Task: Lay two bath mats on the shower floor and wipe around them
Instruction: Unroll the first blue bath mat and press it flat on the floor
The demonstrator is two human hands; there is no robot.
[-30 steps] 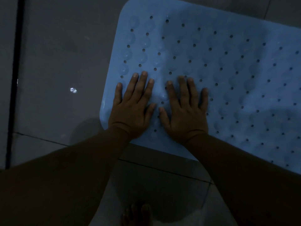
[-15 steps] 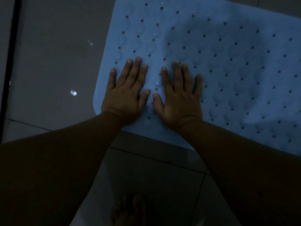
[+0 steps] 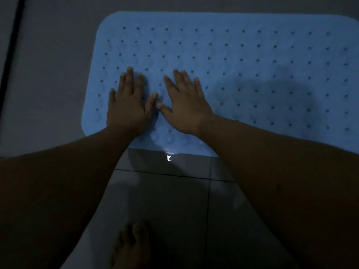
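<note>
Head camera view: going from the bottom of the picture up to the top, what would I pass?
Bare foot → grey tiled floor → small bright glint of light → blue perforated rubber bath mat, with both flat hands on its near left part.

Blue bath mat [image 3: 242, 70] is lying flat on the dim grey tiled floor [image 3: 48, 74], dotted with rows of small holes. Left hand [image 3: 129, 107] and right hand [image 3: 186, 105] are pressing palm-down on its near left part, fingers spread, thumbs almost touching. A bare foot [image 3: 132, 247] is standing on the tiles at the bottom, and a bright glint [image 3: 168, 158] is showing just beside the mat's near edge.
</note>
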